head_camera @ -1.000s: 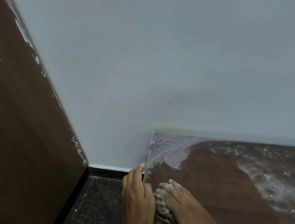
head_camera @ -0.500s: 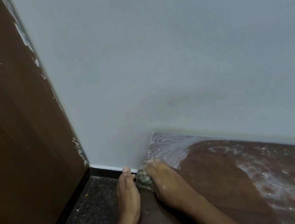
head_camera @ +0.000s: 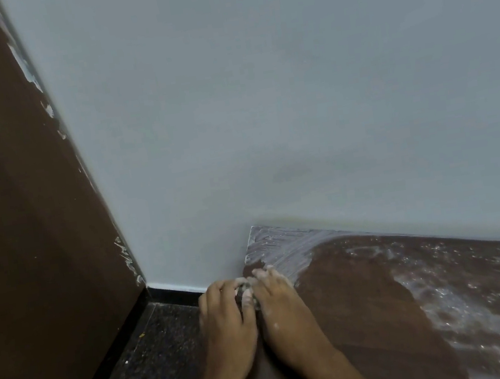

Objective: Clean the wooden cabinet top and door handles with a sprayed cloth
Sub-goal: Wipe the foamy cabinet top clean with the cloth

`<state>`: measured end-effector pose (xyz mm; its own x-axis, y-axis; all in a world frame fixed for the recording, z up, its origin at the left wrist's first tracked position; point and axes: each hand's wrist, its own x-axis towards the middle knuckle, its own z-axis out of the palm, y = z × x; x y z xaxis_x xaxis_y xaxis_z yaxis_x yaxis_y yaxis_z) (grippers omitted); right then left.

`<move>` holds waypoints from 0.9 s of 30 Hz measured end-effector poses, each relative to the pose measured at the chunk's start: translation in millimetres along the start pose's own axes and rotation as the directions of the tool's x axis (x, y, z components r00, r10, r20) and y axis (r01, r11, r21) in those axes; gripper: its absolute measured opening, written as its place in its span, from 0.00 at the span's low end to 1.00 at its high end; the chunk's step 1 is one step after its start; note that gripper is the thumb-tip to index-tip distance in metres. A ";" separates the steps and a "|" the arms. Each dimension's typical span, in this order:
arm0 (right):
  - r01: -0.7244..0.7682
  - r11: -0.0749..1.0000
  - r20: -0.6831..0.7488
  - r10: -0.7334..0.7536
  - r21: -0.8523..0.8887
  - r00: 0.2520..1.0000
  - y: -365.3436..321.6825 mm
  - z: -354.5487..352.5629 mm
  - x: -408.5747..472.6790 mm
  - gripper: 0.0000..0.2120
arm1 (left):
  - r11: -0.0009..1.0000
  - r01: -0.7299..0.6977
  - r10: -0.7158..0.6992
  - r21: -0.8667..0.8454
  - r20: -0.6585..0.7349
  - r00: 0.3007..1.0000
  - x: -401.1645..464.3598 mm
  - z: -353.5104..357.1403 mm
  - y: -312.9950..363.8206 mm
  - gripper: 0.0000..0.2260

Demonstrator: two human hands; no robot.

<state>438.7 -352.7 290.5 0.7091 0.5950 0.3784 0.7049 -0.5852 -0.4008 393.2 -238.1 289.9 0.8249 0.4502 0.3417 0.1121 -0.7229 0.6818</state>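
**Wiping the cabinet top, stuck in the left corner rn**

Both hands are bunched together at the top's left edge. Right hand (head_camera: 280,310) has its fingers curled over the cloth (head_camera: 246,294), pressing it onto the wood. Left hand (head_camera: 224,315) is right beside it w/ fingers bent round the cloth from the edge side, so both are gripping it afaict. Only a small wad of cloth shows between them.

The top (head_camera: 363,295) is dark and wiped in the middle, but white residue streaks sit in the back-left corner just ahead of the fingers, plus a big patch to the right. Next move imo: push into that corner, then sweep right. Handles aren't in view.
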 end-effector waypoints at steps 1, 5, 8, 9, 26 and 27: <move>0.069 0.997 -0.004 -0.069 0.044 0.998 -2.2 -4.2 -9.2 0.19 | 0.998 -0.054 0.055 -0.017 0.021 0.998 1.1 1.6 5.1 0.17; 0.076 0.997 0.041 -0.076 -0.001 0.996 45.8 -34.2 -19.2 0.18 | 0.968 -0.251 0.248 0.005 0.133 0.960 8.8 10.5 20.7 0.14; -0.281 0.954 -0.033 0.279 -0.100 0.960 101.8 -56.5 -8.8 0.22 | 0.940 -0.342 0.331 0.008 0.226 0.916 12.7 19.9 25.4 0.14; -0.338 0.932 -0.045 0.335 -0.129 0.941 106.7 -61.0 -4.0 0.23 | 0.932 -0.363 0.349 0.017 0.238 0.907 13.8 22.9 26.4 0.14; -0.116 0.989 -0.001 0.116 -0.095 0.993 87.6 -68.5 -45.5 0.19 | 0.919 -0.391 0.363 0.039 0.301 0.882 25.9 52.2 50.1 0.12; -0.077 0.994 0.023 0.079 -0.083 0.997 84.7 -71.9 -51.3 0.21 | 0.918 -0.394 0.363 0.042 0.310 0.878 27.4 54.0 52.1 0.12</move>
<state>463.2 -472.4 297.1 0.7619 0.5597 0.3260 0.6474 -0.6729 -0.3579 451.5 -291.7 299.9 0.9373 -0.0298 0.3472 -0.1993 -0.8631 0.4640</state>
